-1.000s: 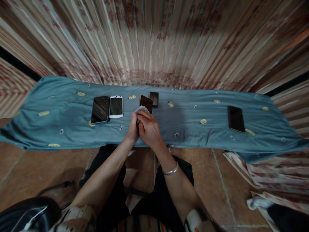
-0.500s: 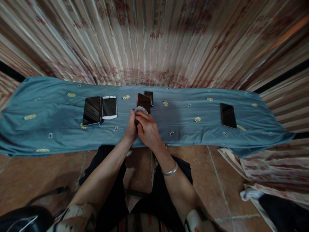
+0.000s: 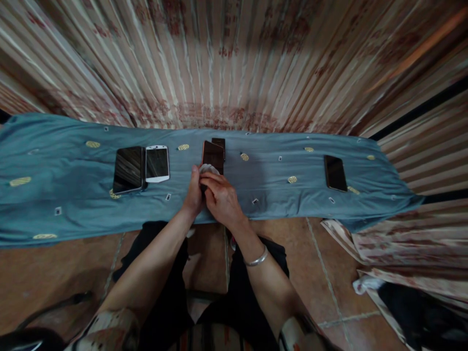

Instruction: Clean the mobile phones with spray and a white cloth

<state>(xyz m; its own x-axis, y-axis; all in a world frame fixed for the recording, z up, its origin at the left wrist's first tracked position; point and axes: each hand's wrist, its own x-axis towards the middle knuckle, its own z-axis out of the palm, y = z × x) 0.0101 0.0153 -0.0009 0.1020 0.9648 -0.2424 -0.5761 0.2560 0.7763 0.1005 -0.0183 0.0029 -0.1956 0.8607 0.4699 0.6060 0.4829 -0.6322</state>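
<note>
Head view: the left hand (image 3: 193, 195) and the right hand (image 3: 221, 200) are pressed together over the near edge of the counter (image 3: 66, 214), which is draped in a teal cloth with small gold motifs. Between them they grip a brown-screened phone (image 3: 212, 155), tilted up off the cloth, and a wad of white cloth (image 3: 207, 169) sits against its lower end under the fingertips. Both hands are closed on the phone and wad (which hand bears the phone itself cannot be told, as the fingers overlap). A silver bangle (image 3: 257, 258) circles the right wrist.

Just behind the held phone lies a small dark phone (image 3: 220, 142), partly hidden. To the left, a large black phone (image 3: 128, 169) and a white phone (image 3: 157, 164) lie side by side, touching. Well apart on the right lies another black phone (image 3: 335, 173).

Against the pictures from a second ago, the whole scene has slid leftward and the hands sit slightly lower, which reads as the head turning; the grip on phone and wad looks unchanged, so the rubbing of this one screen appears to go on
</note>
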